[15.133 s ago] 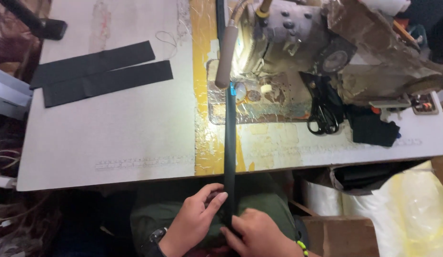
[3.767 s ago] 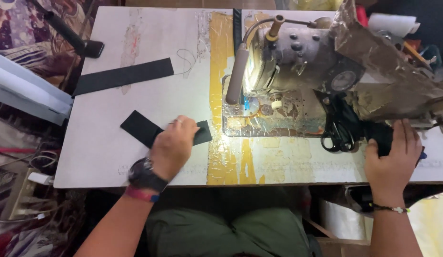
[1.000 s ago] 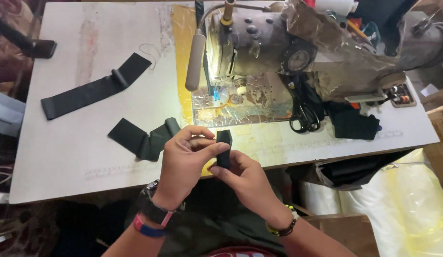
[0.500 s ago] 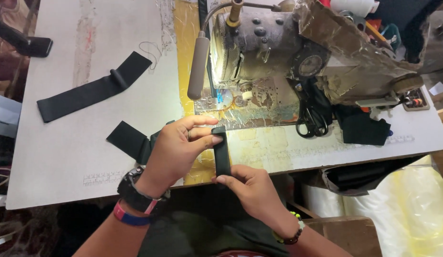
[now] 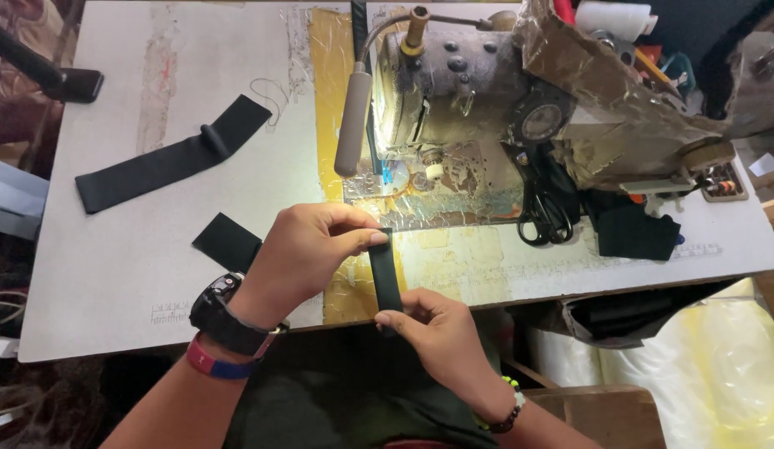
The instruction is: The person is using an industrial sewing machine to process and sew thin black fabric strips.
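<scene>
Centrally, a narrow black fabric strip (image 5: pixel 385 270) is held stretched lengthwise between 2 hands at the front edge of the worn white sewing table (image 5: pixel 112 274). Its far end is pinched between the thumb and curled fingers of the left hand (image 5: pixel 308 249), on whose wrist a black watch (image 5: pixel 220 314) and a red-and-blue band (image 5: pixel 216 364) are worn. Its near end is gripped by the closed fingers of the right hand (image 5: pixel 437 328), just off the table edge. The strip is laid over the yellowed patch of the table, just in front of the grey, worn sewing machine (image 5: pixel 487 100). A short black fabric piece (image 5: pixel 227 241) is seen partly hidden behind the left hand, and a long black fabric band (image 5: pixel 166 158) is laid well apart at the left. Black-handled scissors (image 5: pixel 543 212) are rested beside the machine.
</scene>
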